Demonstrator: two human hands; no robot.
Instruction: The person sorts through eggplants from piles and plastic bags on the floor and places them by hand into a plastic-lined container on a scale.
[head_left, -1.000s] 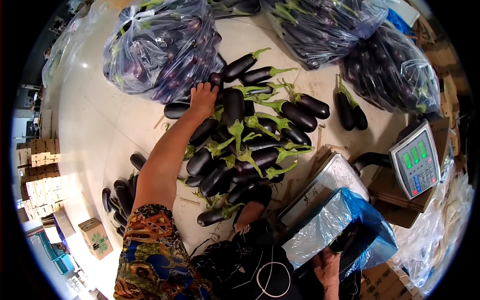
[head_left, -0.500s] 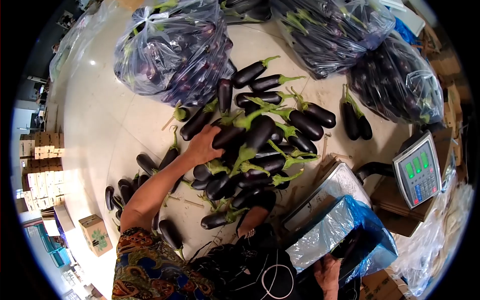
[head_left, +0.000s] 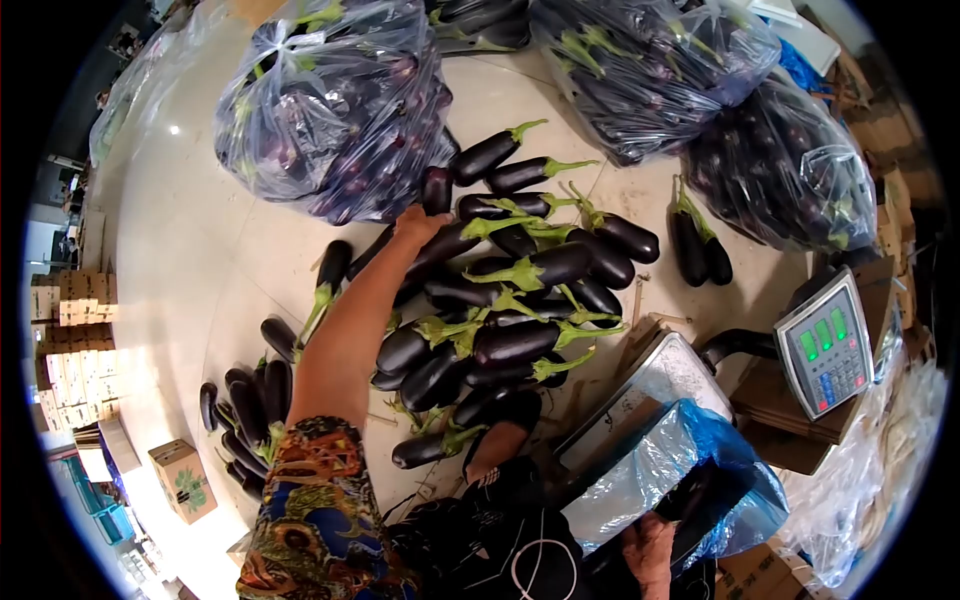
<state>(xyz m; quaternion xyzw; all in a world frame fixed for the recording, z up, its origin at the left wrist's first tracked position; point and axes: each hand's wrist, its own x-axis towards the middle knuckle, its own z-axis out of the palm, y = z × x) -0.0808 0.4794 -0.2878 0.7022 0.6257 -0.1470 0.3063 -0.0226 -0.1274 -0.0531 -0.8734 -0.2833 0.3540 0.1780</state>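
Observation:
Dark purple eggplants (head_left: 515, 343) with green stems lie heaped on the floor before me. My left hand (head_left: 420, 226) reaches to the far side of the heap, its fingers closed around the near end of an upright eggplant (head_left: 436, 188). Low on the right, my right hand (head_left: 650, 548) is at the mouth of a blue plastic bag (head_left: 690, 430) lining a dark-walled container. Its fingers curl on a dark, long shape that looks like an eggplant (head_left: 688, 490); shadow hides most of it. The lined container sits against a metal scale platform (head_left: 655, 385).
Clear bags full of eggplants (head_left: 330, 120) stand at the back. A scale display (head_left: 825, 342) with green digits rises at right, beside flattened cardboard and loose plastic film (head_left: 850, 480). Two eggplants (head_left: 698, 245) lie apart. A printed carton (head_left: 182, 480) stands at left.
My left hand has moved away from the heap's middle to its far edge. Eggplants in the heap have shifted, and one now lies left of my forearm. My right hand stays by the blue bag.

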